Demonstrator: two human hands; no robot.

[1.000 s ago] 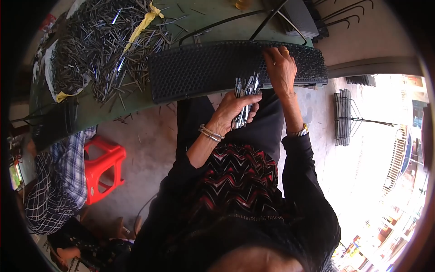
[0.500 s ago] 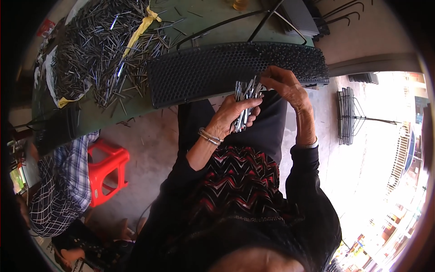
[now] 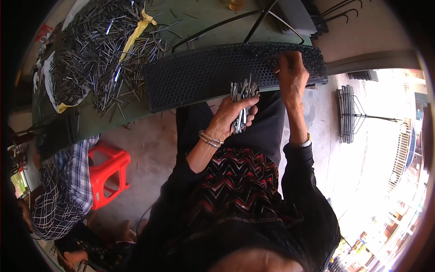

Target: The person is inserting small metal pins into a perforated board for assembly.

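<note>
My left hand (image 3: 225, 114) is wrapped round a bundle of thin silvery metal strips (image 3: 244, 90), held upright just in front of a long black perforated rack (image 3: 195, 75). Over the right part of that rack is my right hand (image 3: 292, 81), its fingers bent down and pinched together at the holes. Blur and the dark background hide whatever the fingertips hold. Many small dark pieces (image 3: 316, 63) stand in the holes at the rack's right end, while the holes on its left side look bare.
A big heap of loose metal strips (image 3: 99, 50) lies on the green table (image 3: 199, 27), with a yellow strip (image 3: 136, 34) across it. Bent black rods (image 3: 253, 27) rise behind the rack. A red stool (image 3: 111, 170) and a person in a plaid sleeve (image 3: 77, 177) are at left.
My right hand has moved from beside the bundle's top, up and to the right, onto the rack's holes. The left hand keeps its hold on the strips, almost in place.
</note>
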